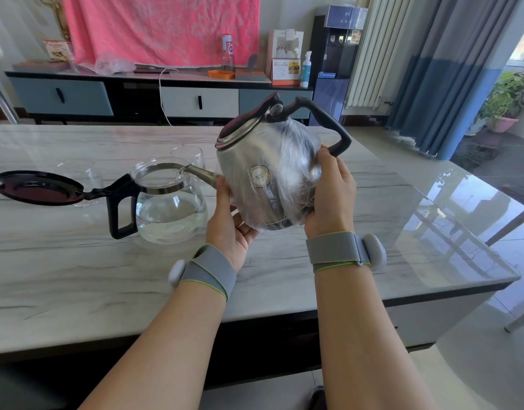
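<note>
A steel kettle (263, 173) wrapped in clear plastic film is tilted to the left above the table, its dark handle up at the right. Its thin spout (200, 171) reaches over the open mouth of a glass carafe (169, 202) with a black handle, and a thin stream of water falls in. The carafe holds water and its black lid (39, 187) hangs open to the left. My left hand (231, 223) cups the kettle's underside. My right hand (331, 193) grips its body at the base of the handle.
The carafe stands on a marble-patterned table (107, 276), with two clear glasses (86, 176) behind it. The table's right edge drops to a tiled floor. A sideboard (136, 96) with bottles and a water dispenser (334, 63) stand against the far wall.
</note>
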The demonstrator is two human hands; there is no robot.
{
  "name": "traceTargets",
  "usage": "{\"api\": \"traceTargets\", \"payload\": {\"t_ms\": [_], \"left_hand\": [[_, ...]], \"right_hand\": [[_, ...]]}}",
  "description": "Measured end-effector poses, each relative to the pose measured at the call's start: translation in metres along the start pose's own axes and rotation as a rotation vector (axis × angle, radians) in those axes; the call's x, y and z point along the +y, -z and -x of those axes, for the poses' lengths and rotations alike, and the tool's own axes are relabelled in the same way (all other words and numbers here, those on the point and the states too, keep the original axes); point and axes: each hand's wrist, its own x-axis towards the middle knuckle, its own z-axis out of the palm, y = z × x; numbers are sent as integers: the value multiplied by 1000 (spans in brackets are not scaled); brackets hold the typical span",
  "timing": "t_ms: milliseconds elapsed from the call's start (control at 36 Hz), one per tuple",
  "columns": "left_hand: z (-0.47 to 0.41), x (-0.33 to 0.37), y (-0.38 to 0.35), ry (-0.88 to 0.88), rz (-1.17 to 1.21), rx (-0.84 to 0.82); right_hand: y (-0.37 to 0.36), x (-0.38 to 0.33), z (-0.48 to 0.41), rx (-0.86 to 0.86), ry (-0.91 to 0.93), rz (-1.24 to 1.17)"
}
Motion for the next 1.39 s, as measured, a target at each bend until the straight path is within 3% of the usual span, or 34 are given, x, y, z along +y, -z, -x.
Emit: {"api": "traceTargets", "payload": {"t_ms": [1389], "left_hand": [[1,1,2,9,6,10]], "right_hand": [[-1,4,-2,24,-30,1]]}}
